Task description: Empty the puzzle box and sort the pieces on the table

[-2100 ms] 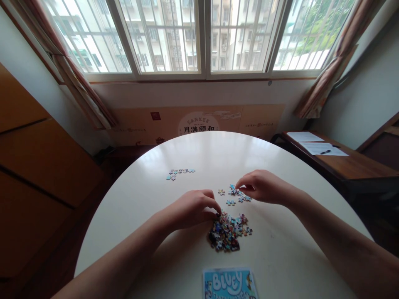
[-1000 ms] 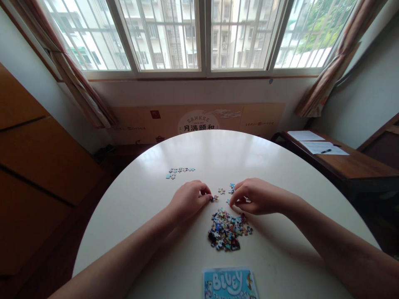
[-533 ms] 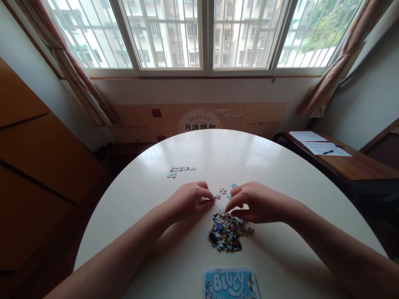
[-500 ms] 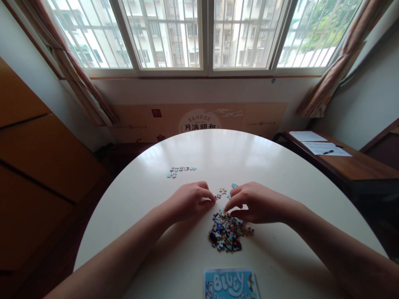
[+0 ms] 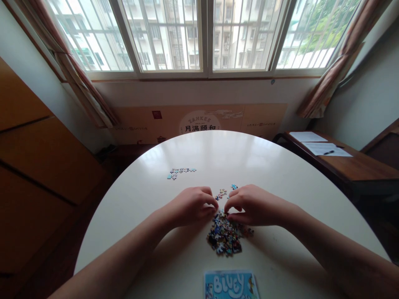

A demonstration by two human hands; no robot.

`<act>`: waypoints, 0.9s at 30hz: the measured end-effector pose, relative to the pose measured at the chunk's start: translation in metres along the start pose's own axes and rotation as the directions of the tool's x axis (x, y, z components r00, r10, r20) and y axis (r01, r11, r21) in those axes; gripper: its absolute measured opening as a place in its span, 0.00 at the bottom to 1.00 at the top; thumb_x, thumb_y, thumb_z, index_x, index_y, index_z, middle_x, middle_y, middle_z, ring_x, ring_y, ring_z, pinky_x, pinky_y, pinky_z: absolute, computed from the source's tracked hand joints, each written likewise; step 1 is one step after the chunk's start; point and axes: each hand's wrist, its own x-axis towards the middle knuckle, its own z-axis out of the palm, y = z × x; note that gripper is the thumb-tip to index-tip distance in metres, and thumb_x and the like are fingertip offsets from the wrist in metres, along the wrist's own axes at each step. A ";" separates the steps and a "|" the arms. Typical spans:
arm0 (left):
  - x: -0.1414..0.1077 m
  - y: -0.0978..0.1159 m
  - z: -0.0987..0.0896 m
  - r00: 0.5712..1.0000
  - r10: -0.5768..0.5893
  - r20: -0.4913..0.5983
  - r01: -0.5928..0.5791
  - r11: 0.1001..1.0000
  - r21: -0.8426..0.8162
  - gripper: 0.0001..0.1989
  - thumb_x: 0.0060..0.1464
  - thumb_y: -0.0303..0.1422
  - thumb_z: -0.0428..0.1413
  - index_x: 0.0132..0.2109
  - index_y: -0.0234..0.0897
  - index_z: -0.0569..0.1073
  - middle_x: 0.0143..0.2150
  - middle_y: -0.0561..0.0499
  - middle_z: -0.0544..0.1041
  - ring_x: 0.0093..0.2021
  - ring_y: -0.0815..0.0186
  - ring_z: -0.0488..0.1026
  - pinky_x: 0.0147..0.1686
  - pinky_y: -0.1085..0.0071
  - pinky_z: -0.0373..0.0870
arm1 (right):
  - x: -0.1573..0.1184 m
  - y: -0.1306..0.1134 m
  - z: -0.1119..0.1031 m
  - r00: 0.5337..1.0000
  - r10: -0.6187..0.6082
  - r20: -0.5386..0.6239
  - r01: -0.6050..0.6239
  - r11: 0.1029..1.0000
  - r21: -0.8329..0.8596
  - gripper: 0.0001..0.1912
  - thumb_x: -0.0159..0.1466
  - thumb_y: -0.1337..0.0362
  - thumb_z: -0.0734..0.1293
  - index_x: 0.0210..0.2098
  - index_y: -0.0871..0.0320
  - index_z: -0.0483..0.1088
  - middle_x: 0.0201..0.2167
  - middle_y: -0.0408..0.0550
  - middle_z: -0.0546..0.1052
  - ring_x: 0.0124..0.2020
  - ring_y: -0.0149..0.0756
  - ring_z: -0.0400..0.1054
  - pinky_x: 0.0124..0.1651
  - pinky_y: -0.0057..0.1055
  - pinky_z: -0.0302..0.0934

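A heap of small, multicoloured jigsaw puzzle pieces (image 5: 225, 237) lies on the round white table (image 5: 131, 236). At the heap's upper left edge is my left hand (image 5: 195, 205), its thumb and forefinger curled close together; what they pinch, if anything, is too small to make out. My right hand (image 5: 254, 205) bends over the top of the heap with thumb and fingertips drawn together among the pieces. Whatever is between them is hidden. Just beyond the hands lie a few loose pieces (image 5: 222, 192) and a blue piece (image 5: 234, 187).
Farther left, several puzzle pieces (image 5: 182, 170) form a row with a short second line below. A blue Bluey box or card (image 5: 230, 285) sits at the near edge of view. On the right, a wooden desk (image 5: 370, 166) holds papers (image 5: 324, 149) and a pen.
My left hand has shifted slightly right and down, from the loose pieces toward the heap. My right hand's fingers have drawn closer together. The heap has spread a little at its left.
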 end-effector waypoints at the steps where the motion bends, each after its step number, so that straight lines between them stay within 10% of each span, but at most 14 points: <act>1: 0.000 0.001 0.000 1.000 0.002 0.001 -0.002 1.000 0.002 0.08 0.57 0.30 0.59 0.42 0.45 0.81 0.39 0.52 0.77 0.33 0.70 0.73 0.33 0.72 0.65 | 0.000 0.001 0.000 1.000 0.007 -0.003 -0.007 1.000 -0.001 0.08 0.62 0.64 0.67 0.38 0.52 0.78 0.31 0.41 0.77 0.29 0.23 0.63 0.35 0.24 0.51; 27: 0.002 0.007 -0.004 1.000 0.013 -0.004 -0.012 0.995 0.102 0.10 0.60 0.30 0.58 0.43 0.50 0.83 0.38 0.52 0.77 0.32 0.69 0.73 0.31 0.72 0.64 | -0.005 0.030 -0.010 0.962 0.272 0.009 -0.259 0.906 0.333 0.11 0.63 0.63 0.64 0.35 0.63 0.76 0.27 0.45 0.74 0.28 0.24 0.61 0.31 0.22 0.54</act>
